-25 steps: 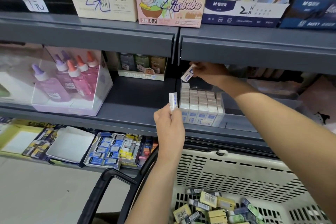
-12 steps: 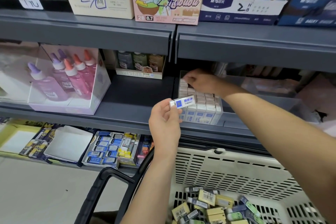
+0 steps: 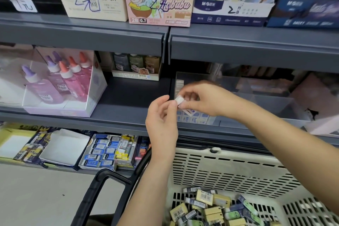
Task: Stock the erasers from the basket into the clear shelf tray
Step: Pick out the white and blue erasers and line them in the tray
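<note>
Right hand [image 3: 207, 100] back beside left hand [image 3: 161, 117], both pinching eraser [image 3: 179, 100], before tray [image 3: 266, 104]

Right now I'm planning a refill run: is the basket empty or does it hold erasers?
Not empty: a loose pile of erasers lies on the basket floor, well below its rim.

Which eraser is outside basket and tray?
The white eraser pinched between left hand and right hand; the others lie in the cream plastic basket or clear shelf tray.
</note>
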